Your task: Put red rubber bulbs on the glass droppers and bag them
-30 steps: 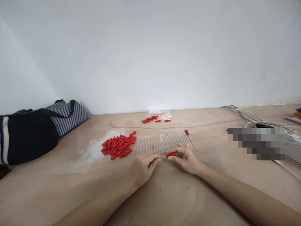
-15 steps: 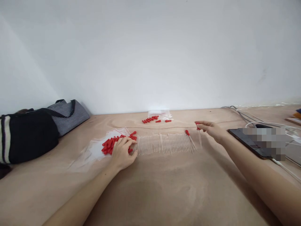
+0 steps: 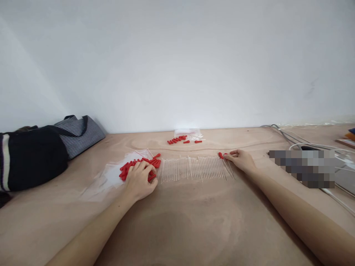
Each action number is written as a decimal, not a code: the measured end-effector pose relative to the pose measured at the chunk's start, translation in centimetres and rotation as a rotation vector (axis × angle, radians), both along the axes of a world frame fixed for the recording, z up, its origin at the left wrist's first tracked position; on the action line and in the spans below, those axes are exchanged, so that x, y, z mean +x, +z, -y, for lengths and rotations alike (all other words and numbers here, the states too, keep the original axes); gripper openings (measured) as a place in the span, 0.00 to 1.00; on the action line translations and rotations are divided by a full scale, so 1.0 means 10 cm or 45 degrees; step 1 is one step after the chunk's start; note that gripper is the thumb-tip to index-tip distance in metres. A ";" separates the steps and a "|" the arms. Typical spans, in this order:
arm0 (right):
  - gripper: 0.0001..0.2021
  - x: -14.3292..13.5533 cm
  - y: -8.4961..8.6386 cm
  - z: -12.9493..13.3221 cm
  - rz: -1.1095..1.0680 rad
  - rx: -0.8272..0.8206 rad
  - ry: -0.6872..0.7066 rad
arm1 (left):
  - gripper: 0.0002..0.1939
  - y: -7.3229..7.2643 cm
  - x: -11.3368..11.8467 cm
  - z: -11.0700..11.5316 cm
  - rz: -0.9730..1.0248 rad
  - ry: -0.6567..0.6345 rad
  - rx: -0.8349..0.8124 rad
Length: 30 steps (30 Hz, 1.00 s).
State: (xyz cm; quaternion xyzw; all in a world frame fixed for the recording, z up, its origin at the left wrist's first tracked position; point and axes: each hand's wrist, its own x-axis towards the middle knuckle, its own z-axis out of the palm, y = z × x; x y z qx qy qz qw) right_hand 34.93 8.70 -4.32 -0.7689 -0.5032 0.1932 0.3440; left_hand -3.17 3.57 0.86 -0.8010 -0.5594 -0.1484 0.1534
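My right hand (image 3: pixel 237 160) pinches the red bulb of a glass dropper (image 3: pixel 231 170), its thin clear tube slanting down to the table. Just left of it lies another dropper with a red rubber bulb (image 3: pixel 220 155). A long row of clear glass tubes (image 3: pixel 191 168) lies side by side between my hands. My left hand (image 3: pixel 141 181) rests at the pile of red rubber bulbs (image 3: pixel 126 169), fingers curled. A red rubber bulb (image 3: pixel 151 177) shows between its fingers and thumb; the grip is partly hidden.
Clear plastic bags (image 3: pixel 111 175) lie under the pile. Further back are several red bulbs (image 3: pixel 176 140) beside a small clear bag (image 3: pixel 188 133). Black and striped bags (image 3: pixel 80 135) stand left. At right lie a blurred-out device (image 3: pixel 305 170) and cables (image 3: pixel 285 135).
My right hand has moved left and down, bringing its dropper beside the one lying at the row's right end. My left hand has drawn slightly left and toward me, away from the tubes.
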 end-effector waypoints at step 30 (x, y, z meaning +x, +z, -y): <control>0.10 -0.43 0.50 0.56 0.572 -0.299 0.372 | 0.04 -0.20 0.48 0.33 0.508 -0.653 -0.293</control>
